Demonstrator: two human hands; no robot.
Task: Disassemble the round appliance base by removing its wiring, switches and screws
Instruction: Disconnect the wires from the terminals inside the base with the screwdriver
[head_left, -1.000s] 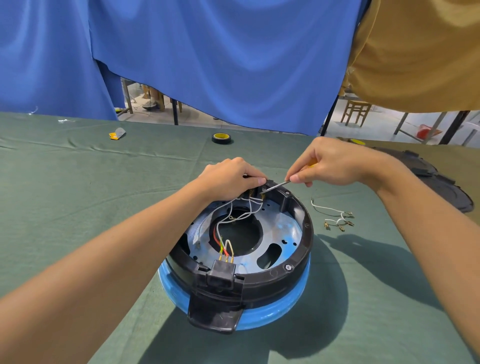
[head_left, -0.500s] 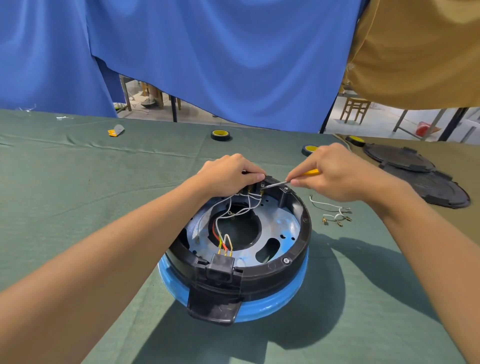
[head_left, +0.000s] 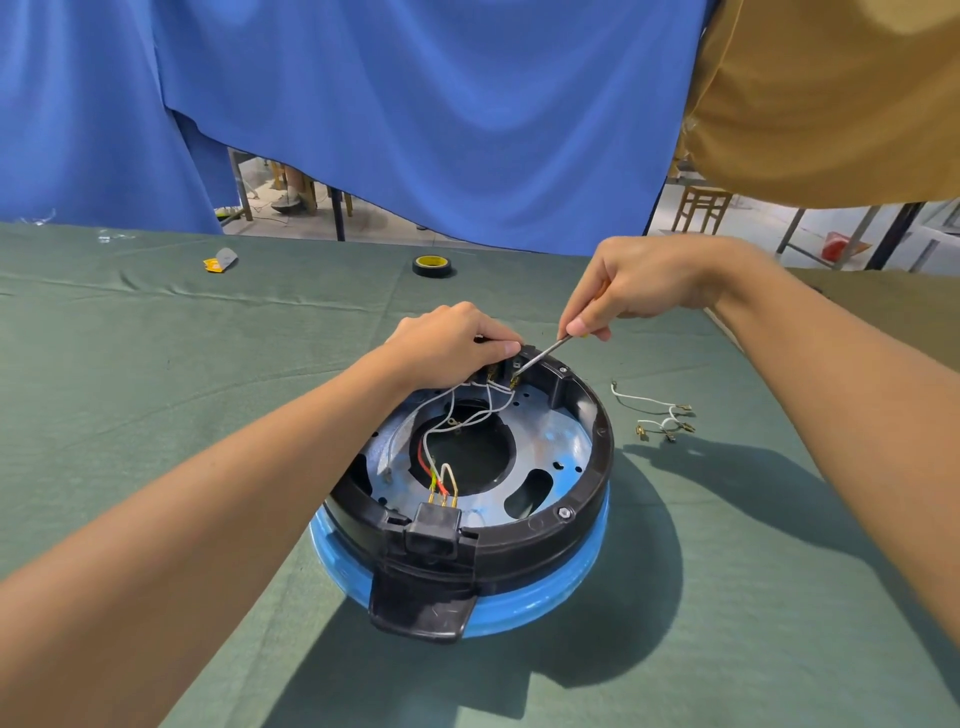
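The round appliance base (head_left: 576, 499), black ring over a blue body, lies upside down on the green cloth. White, red and yellow wires (head_left: 441, 467) run across its metal plate to a black connector block (head_left: 434, 525) at the near rim. My left hand (head_left: 452, 345) grips a switch part at the far rim, fingers curled over it. My right hand (head_left: 639, 283) pinches a thin screwdriver (head_left: 540, 353), its tip set against the terminals beside my left fingers.
Loose white wires with brass terminals (head_left: 660, 415) lie on the cloth right of the base. A roll of black tape (head_left: 434, 266) and a small yellow-grey item (head_left: 221, 260) sit near the table's far edge. Blue and tan cloths hang behind.
My right hand has risen and tilted the screwdriver steeper, tip still at the terminals. The view shifted, hiding the black covers at the right. My left hand keeps its hold.
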